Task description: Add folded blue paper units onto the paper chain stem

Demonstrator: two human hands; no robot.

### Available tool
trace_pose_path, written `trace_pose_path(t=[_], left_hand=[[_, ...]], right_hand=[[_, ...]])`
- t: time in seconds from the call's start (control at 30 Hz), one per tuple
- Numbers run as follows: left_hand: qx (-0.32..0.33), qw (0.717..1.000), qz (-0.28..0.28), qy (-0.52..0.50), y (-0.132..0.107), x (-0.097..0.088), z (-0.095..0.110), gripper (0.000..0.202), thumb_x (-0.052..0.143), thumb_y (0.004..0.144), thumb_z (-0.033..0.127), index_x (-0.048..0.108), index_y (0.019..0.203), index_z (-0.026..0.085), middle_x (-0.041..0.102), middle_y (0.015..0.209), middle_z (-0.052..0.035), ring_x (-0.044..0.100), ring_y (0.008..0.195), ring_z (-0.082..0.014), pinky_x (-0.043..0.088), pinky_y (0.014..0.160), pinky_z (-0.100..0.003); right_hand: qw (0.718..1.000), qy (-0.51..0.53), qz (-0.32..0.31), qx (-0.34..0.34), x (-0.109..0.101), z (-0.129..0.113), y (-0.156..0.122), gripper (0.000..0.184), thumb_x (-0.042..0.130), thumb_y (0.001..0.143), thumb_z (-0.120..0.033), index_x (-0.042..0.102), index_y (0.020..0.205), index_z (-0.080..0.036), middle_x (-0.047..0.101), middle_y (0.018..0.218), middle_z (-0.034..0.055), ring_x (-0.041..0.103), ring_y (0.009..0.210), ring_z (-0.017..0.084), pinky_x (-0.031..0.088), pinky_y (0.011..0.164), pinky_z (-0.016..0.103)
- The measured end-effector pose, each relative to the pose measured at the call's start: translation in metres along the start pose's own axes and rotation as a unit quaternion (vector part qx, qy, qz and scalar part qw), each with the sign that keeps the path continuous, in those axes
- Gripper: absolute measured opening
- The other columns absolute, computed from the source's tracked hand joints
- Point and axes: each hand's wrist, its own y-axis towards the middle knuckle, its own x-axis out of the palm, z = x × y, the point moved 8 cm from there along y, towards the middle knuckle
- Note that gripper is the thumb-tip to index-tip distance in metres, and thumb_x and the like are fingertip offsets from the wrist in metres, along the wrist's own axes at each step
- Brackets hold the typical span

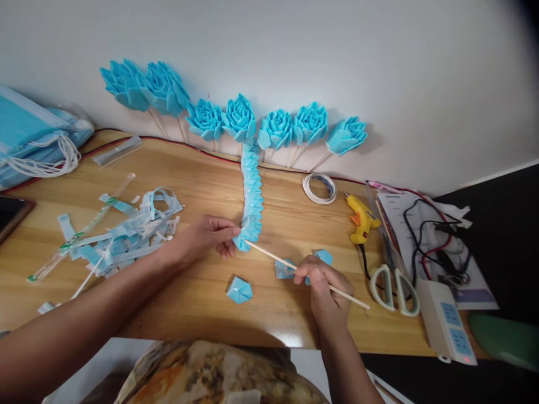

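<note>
My left hand (pixel 208 235) pinches the lower end of a long blue folded-fabric stem (pixel 251 202) that lies on the wooden table (pixel 202 174) and runs up to a blue fabric rose (pixel 239 116). My right hand (pixel 322 283) grips a thin wooden stick (pixel 273 258), whose tip points into the stem's lower end. A folded blue piece (pixel 239 289) lies just in front of my hands. Two more blue pieces (pixel 284 270) sit partly under my right hand.
Several blue fabric roses (pixel 309 123) on sticks lean against the white wall. Cut mask scraps (pixel 122 235) are heaped at left, a mask stack (pixel 29 134) beyond. At right: a tape roll (pixel 320 188), yellow glue gun (pixel 361 219), scissors (pixel 393 289), a power strip (pixel 446 322) and cables.
</note>
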Motion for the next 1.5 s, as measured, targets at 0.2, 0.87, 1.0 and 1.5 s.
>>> trace_pose_path(t=[0.2, 0.87, 1.0, 1.5], left_hand=[[0.001, 1.0, -0.005, 0.0, 0.0, 0.0, 0.0, 0.039, 0.067, 0.075, 0.053, 0.068, 0.075, 0.013, 0.07, 0.065, -0.0059, 0.061, 0.053, -0.0124, 0.05, 0.054, -0.022], [0.156, 0.907, 0.139, 0.365, -0.01, -0.016, 0.029, 0.028, 0.055, 0.088, 0.042, 0.07, 0.085, 0.018, 0.068, 0.077, -0.0004, 0.057, 0.069, -0.0141, 0.035, 0.062, -0.023], [0.166, 0.909, 0.129, 0.359, -0.01, -0.013, 0.028, 0.028, 0.057, 0.088, 0.042, 0.069, 0.083, 0.017, 0.067, 0.076, -0.0001, 0.056, 0.068, -0.0131, 0.035, 0.062, -0.022], [0.214, 0.891, 0.089, 0.391, -0.011, -0.002, 0.033, 0.024, 0.056, 0.091, 0.035, 0.071, 0.089, 0.017, 0.07, 0.084, -0.0005, 0.061, 0.074, -0.0129, 0.039, 0.066, -0.021]], right_hand=[[0.994, -0.056, -0.062, -0.071, 0.011, -0.013, -0.001, 0.022, 0.047, 0.093, -0.017, 0.067, 0.088, -0.024, 0.065, 0.071, 0.0022, 0.061, 0.069, 0.018, 0.047, 0.064, 0.034], [0.985, -0.101, -0.072, -0.118, 0.014, -0.022, -0.003, 0.022, 0.048, 0.087, -0.006, 0.064, 0.09, -0.022, 0.065, 0.074, 0.0015, 0.06, 0.07, 0.016, 0.046, 0.064, 0.032], [0.984, -0.11, -0.064, -0.121, 0.014, -0.023, -0.003, 0.022, 0.049, 0.088, -0.007, 0.064, 0.089, -0.022, 0.066, 0.073, 0.0012, 0.06, 0.067, 0.016, 0.046, 0.064, 0.032], [0.985, -0.099, -0.061, -0.126, 0.014, -0.024, -0.004, 0.019, 0.049, 0.088, -0.007, 0.064, 0.085, -0.019, 0.066, 0.072, 0.001, 0.059, 0.067, 0.014, 0.045, 0.065, 0.029]])
